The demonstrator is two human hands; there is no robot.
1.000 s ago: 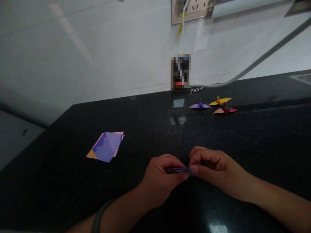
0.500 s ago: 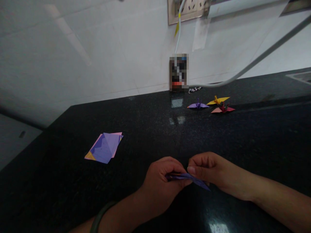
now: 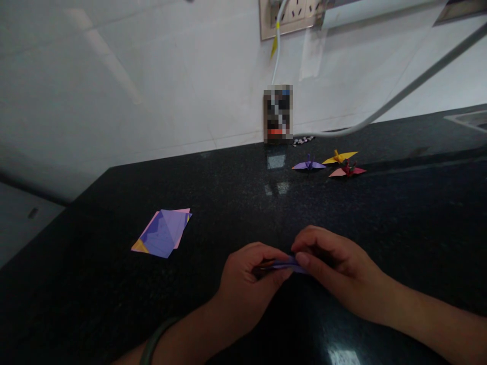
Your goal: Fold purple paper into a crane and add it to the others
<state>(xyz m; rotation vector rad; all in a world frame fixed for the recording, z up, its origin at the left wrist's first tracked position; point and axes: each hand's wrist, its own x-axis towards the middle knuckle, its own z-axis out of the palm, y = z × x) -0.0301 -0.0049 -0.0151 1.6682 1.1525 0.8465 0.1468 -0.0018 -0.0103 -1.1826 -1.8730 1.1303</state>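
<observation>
Prob. kitchen: blk counter, wht tiled wall, elec. sockets

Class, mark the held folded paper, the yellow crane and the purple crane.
Held folded paper (image 3: pixel 284 264), head view: its exposed purple stretch.
Yellow crane (image 3: pixel 338 158), head view: its body.
Purple crane (image 3: pixel 309 166), head view: its body.

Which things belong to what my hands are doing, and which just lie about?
Job: folded purple paper, pinched by left hand and right hand.

Apparently just lying about: flat purple and pink paper sheets, purple paper bird, yellow paper bird, red and pink paper bird, pale grey cable.
</observation>
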